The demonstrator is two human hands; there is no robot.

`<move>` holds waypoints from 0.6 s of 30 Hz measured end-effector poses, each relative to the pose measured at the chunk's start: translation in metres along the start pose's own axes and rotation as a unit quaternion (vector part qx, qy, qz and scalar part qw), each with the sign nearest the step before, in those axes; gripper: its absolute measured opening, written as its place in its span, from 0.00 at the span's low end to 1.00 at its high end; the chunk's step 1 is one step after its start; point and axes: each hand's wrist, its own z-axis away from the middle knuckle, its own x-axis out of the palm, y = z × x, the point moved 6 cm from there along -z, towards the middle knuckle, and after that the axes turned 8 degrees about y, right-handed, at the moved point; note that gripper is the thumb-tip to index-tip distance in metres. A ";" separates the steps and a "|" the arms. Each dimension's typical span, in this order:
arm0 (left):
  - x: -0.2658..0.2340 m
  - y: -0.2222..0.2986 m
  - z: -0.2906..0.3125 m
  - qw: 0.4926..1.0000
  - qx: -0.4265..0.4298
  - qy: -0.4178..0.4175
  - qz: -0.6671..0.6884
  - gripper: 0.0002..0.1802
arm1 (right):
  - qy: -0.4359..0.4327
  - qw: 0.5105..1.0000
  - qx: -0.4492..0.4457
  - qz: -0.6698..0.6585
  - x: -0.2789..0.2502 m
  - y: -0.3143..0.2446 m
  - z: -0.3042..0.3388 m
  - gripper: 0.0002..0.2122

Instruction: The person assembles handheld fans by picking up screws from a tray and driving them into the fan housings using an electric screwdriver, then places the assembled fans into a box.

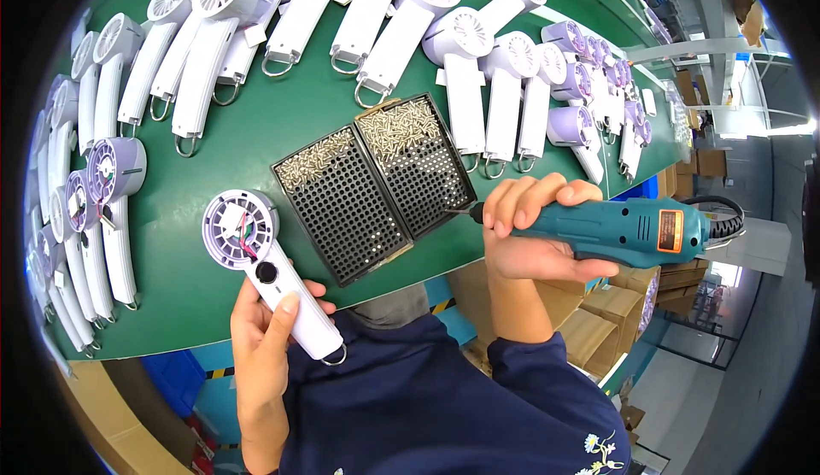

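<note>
Green-matted workbench (282,133) fills the view, cardboard boxes (628,300) below its right edge. Rows of finished white plastic handheld fans (384,26) lie along the far side, lilac-headed ones (589,82) to the right, more open-backed units (111,210) down the left.

Two black perforated screw trays (376,184) sit mid-bench, side by side, loose silver screws (397,125) heaped at their far ends.

Teal electric screwdriver (623,227) lies horizontal in the right hand (534,227), fingers clenched round the front of the barrel, bit tip at the near-right tray's edge. Looks rigid, moderately heavy, cable trailing off the back; grip near the nose gives best tip control.

Open-backed white and lilac handheld fan (256,257) rests on the mat near the bench's front edge, red and green wires exposed in the round head. Left hand (265,347) wraps the handle, thumb on top. Likely light, stiff plastic shell, smooth; wiring is fragile, so hold by the handle, clear of the head.
</note>
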 end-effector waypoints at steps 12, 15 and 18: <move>-0.003 -0.002 -0.002 0.999 -0.007 -0.011 0.031 0.22 | -0.040 0.999 -0.004 0.034 0.029 -0.014 -0.012 0.41; -0.002 0.001 0.003 0.999 -0.005 -0.021 0.043 0.21 | -0.049 0.999 0.004 -0.010 0.061 -0.027 -0.026 0.40; -0.005 -0.002 0.003 0.998 -0.007 -0.029 0.063 0.20 | -0.068 0.997 0.005 -0.022 0.107 -0.019 -0.033 0.34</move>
